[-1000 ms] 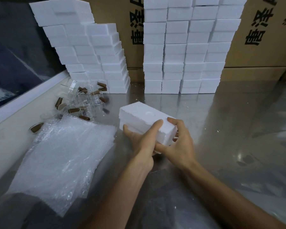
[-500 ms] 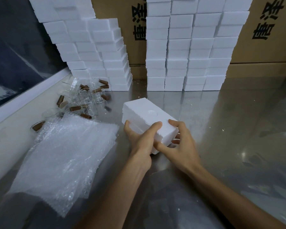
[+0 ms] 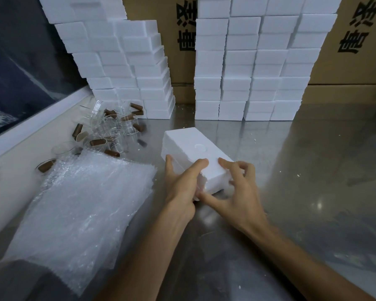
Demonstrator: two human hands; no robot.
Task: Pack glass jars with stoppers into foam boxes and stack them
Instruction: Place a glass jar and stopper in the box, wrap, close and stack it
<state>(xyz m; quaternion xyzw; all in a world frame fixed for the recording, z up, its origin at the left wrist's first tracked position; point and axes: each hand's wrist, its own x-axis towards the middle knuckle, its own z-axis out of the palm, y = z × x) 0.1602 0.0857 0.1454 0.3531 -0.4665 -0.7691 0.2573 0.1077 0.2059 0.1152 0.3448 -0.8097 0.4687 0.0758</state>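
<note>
Both hands are on a closed foam box (image 3: 191, 148) sitting mid-counter (image 3: 313, 170): left hand (image 3: 180, 185) grips its near-left corner, right hand (image 3: 237, 192) pinches the near end. Glass jars (image 3: 109, 129) with brown stoppers lie loose by the bubble wrap (image 3: 78, 209), stacked foam boxes (image 3: 248, 68) behind.

Both bare forearms are stretched forward from the lower edge and converge. The left hand (image 3: 180, 183) is wrapped around the near left end of the box (image 3: 193, 148), thumb laid on top. The right hand (image 3: 237, 192) is set at the near right corner, fingers curled, thumb pressed low against the end.
</note>
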